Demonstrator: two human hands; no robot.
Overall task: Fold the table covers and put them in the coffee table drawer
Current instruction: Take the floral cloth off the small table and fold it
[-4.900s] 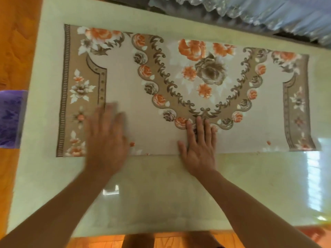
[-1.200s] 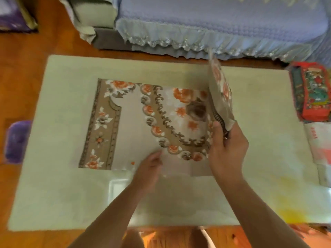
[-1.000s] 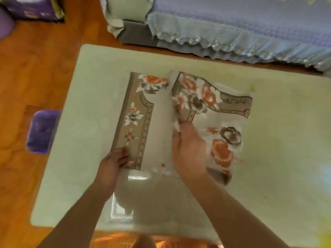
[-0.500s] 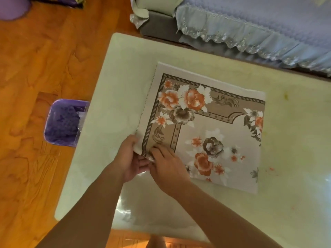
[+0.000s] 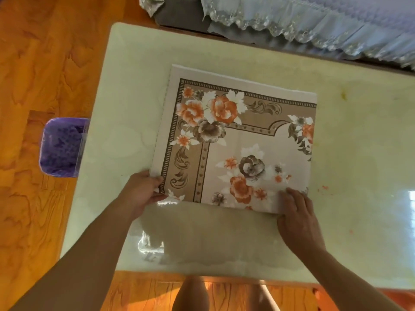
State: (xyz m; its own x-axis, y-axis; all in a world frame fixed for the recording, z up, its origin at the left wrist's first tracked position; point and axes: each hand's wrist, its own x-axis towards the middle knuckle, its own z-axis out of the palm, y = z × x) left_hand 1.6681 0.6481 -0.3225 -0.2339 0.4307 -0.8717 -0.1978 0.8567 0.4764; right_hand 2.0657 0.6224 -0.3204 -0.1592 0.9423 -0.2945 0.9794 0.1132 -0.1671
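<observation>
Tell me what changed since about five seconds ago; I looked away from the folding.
The table cover, then a long strip, got folded over leftward into a near square. The left hand now pinches its near left corner; the right hand has slid to the near right corner and presses it. The cover still lies on the coffee table.

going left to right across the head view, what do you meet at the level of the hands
purple bin → left hand gripping the near left corner → folded table cover → right hand on its near right corner → bare tabletop
</observation>
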